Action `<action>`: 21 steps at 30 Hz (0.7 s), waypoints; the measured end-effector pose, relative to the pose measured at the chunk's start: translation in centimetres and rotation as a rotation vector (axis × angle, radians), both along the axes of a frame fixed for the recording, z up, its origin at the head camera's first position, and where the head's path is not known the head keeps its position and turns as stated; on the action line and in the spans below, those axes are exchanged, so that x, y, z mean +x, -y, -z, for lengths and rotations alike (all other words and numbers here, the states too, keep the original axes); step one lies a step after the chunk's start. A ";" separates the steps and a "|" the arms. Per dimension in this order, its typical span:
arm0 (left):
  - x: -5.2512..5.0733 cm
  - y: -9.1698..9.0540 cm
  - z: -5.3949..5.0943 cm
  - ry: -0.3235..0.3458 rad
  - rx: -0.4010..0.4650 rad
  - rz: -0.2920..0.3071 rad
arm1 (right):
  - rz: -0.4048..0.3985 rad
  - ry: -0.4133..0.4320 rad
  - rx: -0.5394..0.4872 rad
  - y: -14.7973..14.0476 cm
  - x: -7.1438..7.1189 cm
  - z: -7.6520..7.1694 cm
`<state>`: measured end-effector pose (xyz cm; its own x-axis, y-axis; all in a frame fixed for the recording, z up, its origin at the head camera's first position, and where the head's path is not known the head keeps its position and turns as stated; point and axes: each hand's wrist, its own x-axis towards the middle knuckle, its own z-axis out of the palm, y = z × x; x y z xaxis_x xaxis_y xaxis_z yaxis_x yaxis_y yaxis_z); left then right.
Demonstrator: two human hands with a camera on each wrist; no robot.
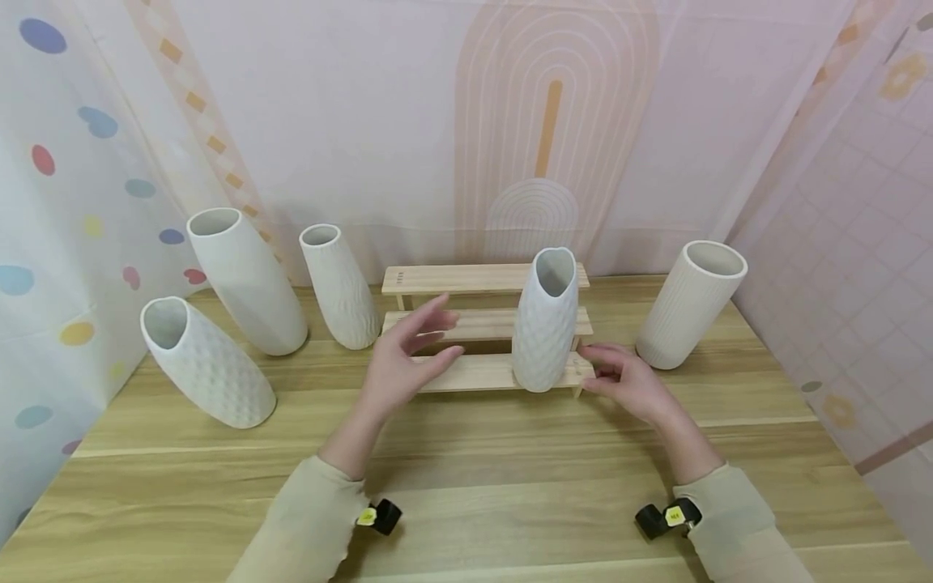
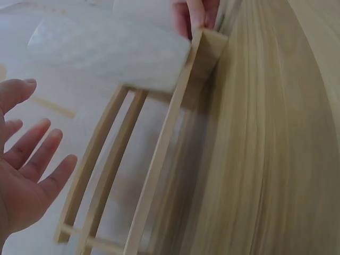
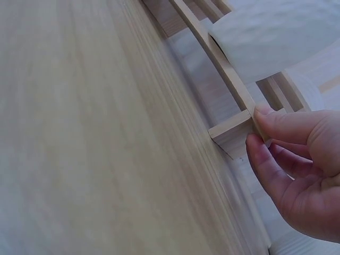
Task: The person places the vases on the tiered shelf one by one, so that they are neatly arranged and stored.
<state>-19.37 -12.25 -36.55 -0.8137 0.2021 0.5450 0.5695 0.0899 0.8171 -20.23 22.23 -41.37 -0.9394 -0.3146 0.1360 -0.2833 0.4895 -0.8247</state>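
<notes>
A three-tier wooden display stand [image 1: 466,325] rests on the table. On its lowest step, toward the right end, stands a white dimpled vase [image 1: 543,332] with a wavy rim. My right hand [image 1: 628,382] pinches the right end of that lowest step. The right wrist view shows its thumb [image 3: 284,125] on the board and the fingers curled by the board's end. Over the left part of the stand hovers my left hand [image 1: 399,360], fingers spread and holding nothing. In the left wrist view its palm [image 2: 24,196] faces the stand, apart from it.
Left of the stand are a slim textured vase [image 1: 341,291], a tall smooth vase [image 1: 251,283] and a dimpled vase [image 1: 211,368]. A ribbed cylindrical vase [image 1: 688,308] stands right of my right hand. Patterned curtains [image 1: 350,105] hang behind the wood-grain table [image 1: 503,494].
</notes>
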 end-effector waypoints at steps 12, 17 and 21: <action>2.4 9.2 0.1 -0.096 -0.077 -0.061 | -0.001 0.000 -0.004 0.0 0.0 0.0; 3.7 12.8 -0.4 -0.084 -0.070 -0.011 | -0.004 -0.005 0.002 0.0 0.0 0.1; 4.9 15.2 -1.3 -0.073 0.003 0.059 | -0.004 -0.006 0.001 0.0 0.0 0.1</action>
<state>-14.46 -27.44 -35.21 -0.7586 0.2467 0.6030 0.6317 0.0518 0.7735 -20.25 22.26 -41.48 -0.9375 -0.3181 0.1414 -0.2900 0.4891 -0.8226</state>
